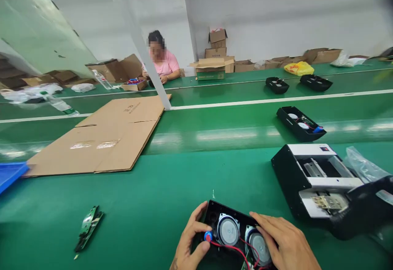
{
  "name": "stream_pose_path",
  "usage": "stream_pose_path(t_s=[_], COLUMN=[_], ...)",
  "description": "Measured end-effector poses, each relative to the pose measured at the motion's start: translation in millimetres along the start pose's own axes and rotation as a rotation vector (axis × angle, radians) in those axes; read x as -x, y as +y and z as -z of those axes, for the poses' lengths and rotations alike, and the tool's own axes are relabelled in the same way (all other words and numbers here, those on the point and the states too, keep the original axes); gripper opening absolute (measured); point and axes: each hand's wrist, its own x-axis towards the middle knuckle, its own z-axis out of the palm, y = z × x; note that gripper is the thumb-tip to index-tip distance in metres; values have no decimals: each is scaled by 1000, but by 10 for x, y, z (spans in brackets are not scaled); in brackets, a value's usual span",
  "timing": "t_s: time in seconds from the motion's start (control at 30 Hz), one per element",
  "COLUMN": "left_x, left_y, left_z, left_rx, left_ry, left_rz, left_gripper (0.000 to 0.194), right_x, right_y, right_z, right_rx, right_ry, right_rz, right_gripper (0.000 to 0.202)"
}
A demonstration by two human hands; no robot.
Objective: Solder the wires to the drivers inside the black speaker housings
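Flattened cardboard (119,132) and a yellow bag (299,69)

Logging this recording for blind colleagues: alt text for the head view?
The left hand and right hand hold a black enclosure containing two round speakers and red wires over a green workbench. Green circuit boards lie left, a black and white device right; beyond, a person sits near cardboard boxes.

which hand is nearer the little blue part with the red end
Left. The left hand holds the blue part between thumb and finger; the right hand is farther right, on the black case by a speaker.
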Motion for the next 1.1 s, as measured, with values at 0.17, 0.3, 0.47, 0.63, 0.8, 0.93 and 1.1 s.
stream_pose_path(t_s=[0.17, 0.3, 0.47, 0.63, 0.8, 0.93, 1.1], left_x=[-165, -311, -345, -248, -204, -173, -172], left_y=[139, 239, 318, 360, 367, 477, 841], left_z=[19, 25, -5, -142, -207, -128, -210], left_rx=[183, 331, 355, 260, 99, -261, -551], left_ry=[-151, -139, -77, 91, 219, 190, 126], left_rz=[99, 143, 140, 112, 99, -52, -272], left_gripper=[45, 71, 71, 62, 60, 49, 24], right_x=[-31, -55, -84, -528, -697, -210, 13], right_y=[-120, -208, -224, -43, -108, -338, -493], right_z=[91, 131, 138, 196, 369, 455, 187], right_rx=[-9, -39, -21, -51, -146, -333, -363], right_ry=[-70, -78, -82, -111, 3, -17, 33], right_rz=[-118, -144, -153, -10, 55, 89, 139], right_gripper=[37, 37, 37, 34, 28, 22, 28])
